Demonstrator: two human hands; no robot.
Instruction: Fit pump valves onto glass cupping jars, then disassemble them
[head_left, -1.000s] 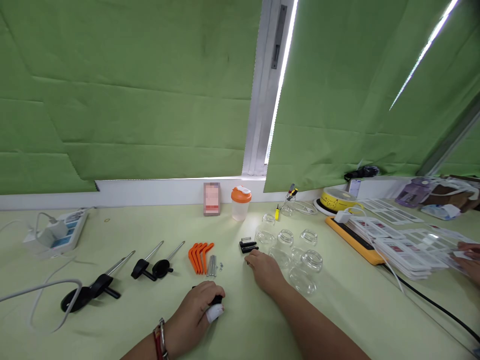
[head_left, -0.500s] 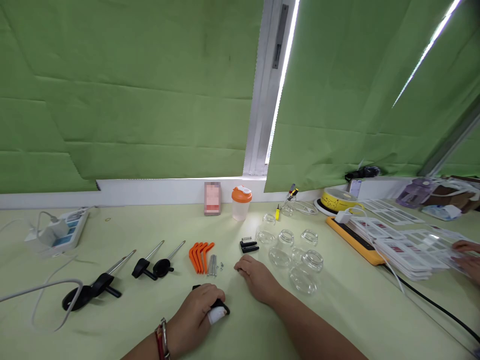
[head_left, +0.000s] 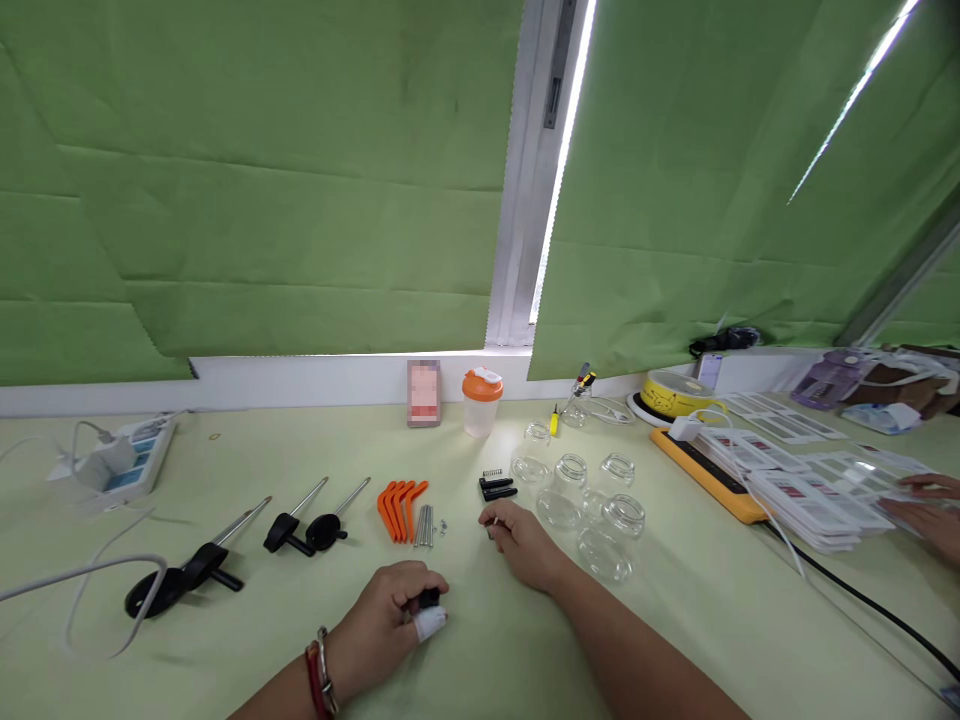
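Observation:
My left hand (head_left: 386, 615), with white tape round its thumb, is closed on a small black plastic part (head_left: 429, 597) above the table. Most of that part is hidden by the fingers. My right hand (head_left: 525, 545) is closed too, its fingertips pinched low over the table; what they hold is too small to name. Between and beyond the hands lie orange curved plastic pieces (head_left: 391, 510), thin metal pins (head_left: 424, 525) and tiny metal bits (head_left: 442, 527). Black clip-like pieces (head_left: 498, 490) with small springs (head_left: 492, 474) sit just past my right fingertips.
Upturned clear glass jars (head_left: 570, 482) stand right of my right hand. Black handled parts with metal shafts (head_left: 214, 565) lie left. An orange-lidded cup (head_left: 481, 405) and phone (head_left: 424, 393) stand behind. Right are an orange-black power strip (head_left: 712, 485), plastic sheets (head_left: 810, 510) and another person's hand (head_left: 930, 520).
My left hand has turned and lifted slightly; less of the black part shows. My right hand has shifted a little right and away from me. The other person's hand has moved left.

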